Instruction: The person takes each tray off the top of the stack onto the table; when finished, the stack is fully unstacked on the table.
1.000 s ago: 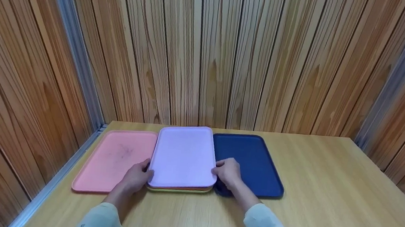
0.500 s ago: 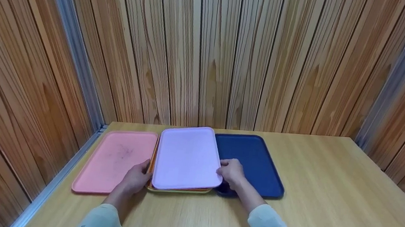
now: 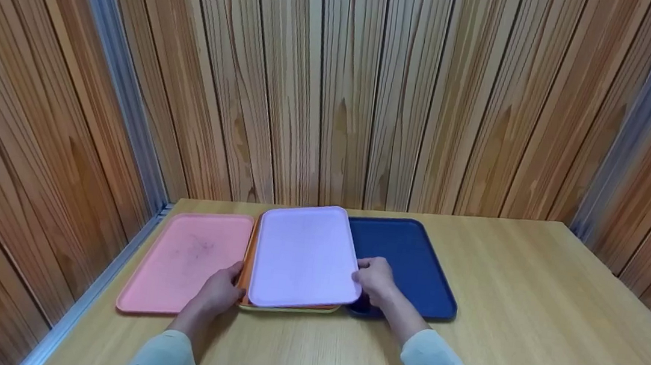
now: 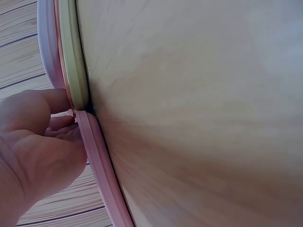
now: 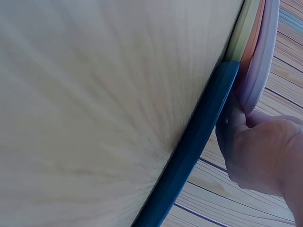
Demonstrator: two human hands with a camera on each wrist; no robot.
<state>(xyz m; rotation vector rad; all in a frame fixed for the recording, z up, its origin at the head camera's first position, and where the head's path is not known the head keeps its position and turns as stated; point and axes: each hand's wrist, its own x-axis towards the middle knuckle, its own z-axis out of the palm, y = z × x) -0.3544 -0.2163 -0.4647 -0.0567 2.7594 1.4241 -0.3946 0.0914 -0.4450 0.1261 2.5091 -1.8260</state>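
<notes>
In the head view a lavender tray (image 3: 305, 259) tops a stack, shifted right so that a strip of an orange tray (image 3: 252, 250) shows along its left side. Lowest is a yellow-green tray (image 3: 291, 310). My right hand (image 3: 375, 280) pinches the lavender tray near its front right corner, over the navy tray (image 3: 413, 270). At the stack's left edge, my left hand (image 3: 220, 288) grips the orange tray's rim. In the left wrist view its thumb lies against that rim, with the other fingers curled beside a pink tray (image 4: 102, 165).
The pink tray, with dark scuffs in its middle, and the navy tray flank the stack on the wooden table (image 3: 528, 325). Wood-panelled walls (image 3: 347, 88) enclose the table at the back and sides, with metal posts (image 3: 125, 77) in the corners.
The lavender tray has slid right and slightly toward me with my right hand, uncovering the orange tray's left side. My left hand has stayed nearly in place at the stack's edge.
</notes>
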